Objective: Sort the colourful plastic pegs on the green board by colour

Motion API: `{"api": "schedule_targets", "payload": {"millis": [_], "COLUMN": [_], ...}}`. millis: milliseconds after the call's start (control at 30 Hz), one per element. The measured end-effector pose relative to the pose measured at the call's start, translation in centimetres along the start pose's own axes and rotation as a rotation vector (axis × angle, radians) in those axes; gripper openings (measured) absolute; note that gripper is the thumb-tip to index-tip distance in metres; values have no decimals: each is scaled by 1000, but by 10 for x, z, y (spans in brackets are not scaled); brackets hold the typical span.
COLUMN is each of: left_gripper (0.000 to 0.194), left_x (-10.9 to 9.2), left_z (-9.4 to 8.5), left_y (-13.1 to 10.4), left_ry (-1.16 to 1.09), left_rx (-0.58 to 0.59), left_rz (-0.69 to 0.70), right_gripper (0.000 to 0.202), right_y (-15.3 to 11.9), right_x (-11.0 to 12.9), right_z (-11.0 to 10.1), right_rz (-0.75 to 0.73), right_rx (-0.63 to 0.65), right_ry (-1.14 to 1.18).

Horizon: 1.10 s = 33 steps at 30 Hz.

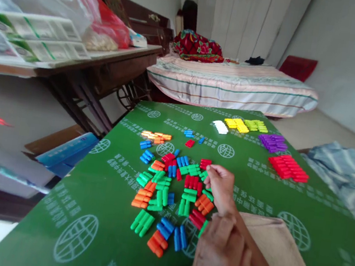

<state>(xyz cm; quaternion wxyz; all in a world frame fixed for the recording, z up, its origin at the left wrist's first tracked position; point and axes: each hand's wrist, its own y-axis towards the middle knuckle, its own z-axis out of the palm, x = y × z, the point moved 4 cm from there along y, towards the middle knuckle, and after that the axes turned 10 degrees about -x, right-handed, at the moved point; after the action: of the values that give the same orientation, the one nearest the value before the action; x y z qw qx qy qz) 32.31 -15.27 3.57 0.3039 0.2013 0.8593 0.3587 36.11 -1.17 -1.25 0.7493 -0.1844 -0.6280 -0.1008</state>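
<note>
My right hand (221, 187) reaches over the loose pieces, thumb and finger pinched together at a small green peg-shaped plastic piece (203, 175). Red pieces (193, 182) and orange pieces (204, 204) lie just beside it. Nearer to me, my left hand (222, 256) is over my right forearm, blurred, with its fingers curled; whatever they hold is hidden. Close to its knuckles are red pieces (198, 218) and a partly covered green piece (202, 229). Blue pieces (180, 238) and green pieces (142, 222) are scattered to the left, many joined side by side.
On the green table (113, 212), sorted groups stand at the far right: white (220, 127), yellow (237, 124), lime (256, 125), purple (273, 143) and red (289, 167). A beige cloth (274, 243) lies under my right forearm. A bed (233, 88) is behind, a cluttered side table (108, 59) at left.
</note>
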Motion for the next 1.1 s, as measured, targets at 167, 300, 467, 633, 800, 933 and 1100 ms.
{"api": "schedule_targets", "payload": {"millis": [167, 300, 467, 633, 800, 933, 1100], "left_gripper": [34, 24, 14, 35, 26, 12, 34], "left_x": [20, 13, 8, 17, 1, 3, 17], "left_z": [-3, 1, 0, 2, 3, -1, -1], "left_y": [23, 16, 13, 27, 14, 15, 29], "left_ry": [263, 227, 94, 294, 195, 66, 281], "left_rx": [21, 11, 15, 54, 48, 45, 39], "left_rz": [12, 60, 65, 64, 75, 48, 51], "right_gripper": [27, 23, 17, 16, 15, 16, 17], "right_y": [9, 12, 9, 8, 7, 7, 7], "right_x": [-2, -2, 4, 8, 8, 8, 8], "right_z": [10, 8, 7, 7, 2, 4, 8], "right_rz": [27, 4, 17, 24, -12, -9, 9], "right_rx": [34, 4, -3, -1, -23, -16, 6], "right_ry": [-13, 28, 36, 28, 37, 28, 35]}}
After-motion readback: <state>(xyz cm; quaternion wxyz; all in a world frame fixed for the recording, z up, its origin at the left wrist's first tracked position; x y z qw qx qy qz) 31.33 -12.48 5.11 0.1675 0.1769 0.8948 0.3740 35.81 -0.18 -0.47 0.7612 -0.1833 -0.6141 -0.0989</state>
